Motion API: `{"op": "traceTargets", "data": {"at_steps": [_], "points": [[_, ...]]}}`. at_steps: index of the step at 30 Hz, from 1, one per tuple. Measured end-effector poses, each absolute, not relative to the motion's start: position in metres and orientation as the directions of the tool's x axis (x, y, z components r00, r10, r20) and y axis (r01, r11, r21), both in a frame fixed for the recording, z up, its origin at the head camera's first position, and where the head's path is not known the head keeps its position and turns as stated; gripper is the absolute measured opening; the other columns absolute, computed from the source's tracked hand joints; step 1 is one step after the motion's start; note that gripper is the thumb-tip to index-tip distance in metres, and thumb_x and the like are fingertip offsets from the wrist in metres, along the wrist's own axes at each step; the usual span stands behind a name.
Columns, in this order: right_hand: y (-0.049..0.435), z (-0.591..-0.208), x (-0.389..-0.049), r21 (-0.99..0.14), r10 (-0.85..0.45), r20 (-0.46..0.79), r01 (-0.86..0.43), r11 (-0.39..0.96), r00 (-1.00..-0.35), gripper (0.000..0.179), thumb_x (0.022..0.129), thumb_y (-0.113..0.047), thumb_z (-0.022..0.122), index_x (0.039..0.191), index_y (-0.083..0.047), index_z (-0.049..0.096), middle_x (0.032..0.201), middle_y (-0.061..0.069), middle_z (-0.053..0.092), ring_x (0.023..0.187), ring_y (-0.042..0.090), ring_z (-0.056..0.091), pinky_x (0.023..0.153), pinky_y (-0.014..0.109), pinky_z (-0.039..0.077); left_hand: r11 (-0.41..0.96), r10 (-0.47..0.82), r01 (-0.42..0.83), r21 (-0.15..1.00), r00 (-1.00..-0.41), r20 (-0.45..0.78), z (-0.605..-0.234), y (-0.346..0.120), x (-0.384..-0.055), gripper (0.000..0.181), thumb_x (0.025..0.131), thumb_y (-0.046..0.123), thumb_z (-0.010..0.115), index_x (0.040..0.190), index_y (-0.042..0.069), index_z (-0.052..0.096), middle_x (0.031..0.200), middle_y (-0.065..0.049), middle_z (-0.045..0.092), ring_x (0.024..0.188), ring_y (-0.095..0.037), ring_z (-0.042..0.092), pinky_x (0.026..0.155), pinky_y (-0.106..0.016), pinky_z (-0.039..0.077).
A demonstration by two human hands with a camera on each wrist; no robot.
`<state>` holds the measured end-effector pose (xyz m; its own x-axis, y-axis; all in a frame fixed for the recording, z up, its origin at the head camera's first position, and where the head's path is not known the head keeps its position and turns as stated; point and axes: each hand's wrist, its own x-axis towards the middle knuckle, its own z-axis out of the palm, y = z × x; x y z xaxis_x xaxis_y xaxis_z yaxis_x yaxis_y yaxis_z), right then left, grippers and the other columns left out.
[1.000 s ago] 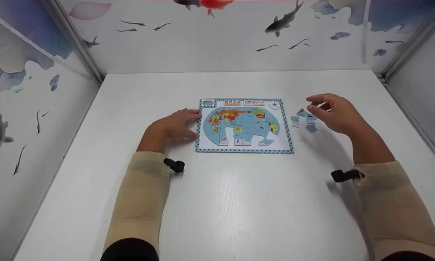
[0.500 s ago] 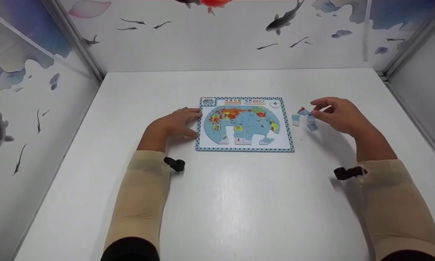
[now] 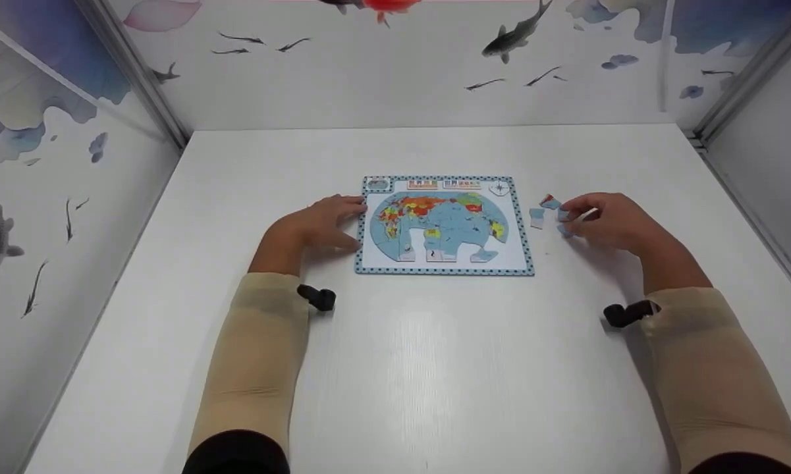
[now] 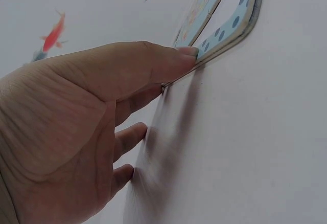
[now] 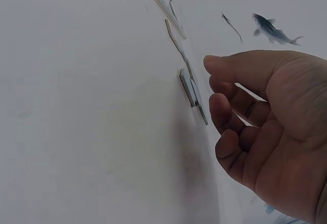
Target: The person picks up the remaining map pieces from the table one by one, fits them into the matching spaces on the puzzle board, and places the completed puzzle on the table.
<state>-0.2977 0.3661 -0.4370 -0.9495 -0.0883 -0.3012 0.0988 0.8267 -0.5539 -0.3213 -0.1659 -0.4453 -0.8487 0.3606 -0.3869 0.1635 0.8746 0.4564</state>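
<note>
A world-map jigsaw board (image 3: 444, 271) with a blue dotted border lies on the table, an arched white gap in its lower middle. At its left edge, my left hand (image 3: 319, 224) touches the frame with thumb and fingertips; in the left wrist view the thumb (image 4: 173, 63) rests on the border. Right of the board are several loose jigsaw pieces, among them a blue-and-white piece (image 3: 537, 218) and one with a red corner (image 3: 550, 202). My right hand (image 3: 609, 220) is over the rightmost pieces, its bent fingers partly covering them. In the right wrist view nothing shows between those fingers (image 5: 220, 106).
The white table (image 3: 395, 368) is bounded by a back wall (image 3: 395, 85) printed with fish and by side panels in metal frames. A black wrist camera (image 3: 317, 298) sits on the left sleeve, another black camera (image 3: 629, 314) on the right.
My right hand has come down from behind the loose pieces toward the near ones, now covering part of them. The left hand stays at the board's edge.
</note>
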Motion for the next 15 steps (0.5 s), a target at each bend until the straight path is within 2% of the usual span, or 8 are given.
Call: {"op": "traceTargets", "data": {"at_steps": [6, 15], "points": [[0.3672, -0.4420, -0.2977, -0.532, -0.087, -0.343, 0.117, 0.839, -0.935, 0.052, 0.100, -0.030, 0.073, 0.150, -0.020, 0.061, 0.147, 0.016, 0.058, 0.132, 0.039, 0.054, 0.102, 0.045, 0.049, 0.877, 0.362, 0.171, 0.450, -0.849, -0.384, -0.4464, -0.1663, -0.3212, 0.087, 0.092, 0.040, 0.080, 0.167, 0.039, 0.036, 0.180, 0.015, 0.019, 0.172, -0.023, 0.004, 0.138, -0.060, 0.012], [0.3687, -0.4427, -0.2988, -0.517, -0.083, -0.354, 0.121, 0.847, -0.931, 0.055, 0.097, -0.033, 0.079, 0.147, -0.018, 0.064, 0.143, 0.018, 0.059, 0.124, 0.036, 0.055, 0.092, 0.038, 0.049, 0.877, 0.386, 0.207, 0.434, -0.841, -0.380, -0.4466, -0.1676, -0.3227, 0.089, 0.092, 0.042, 0.080, 0.168, 0.036, 0.034, 0.181, 0.014, 0.017, 0.172, -0.024, 0.003, 0.138, -0.059, 0.011]]}}
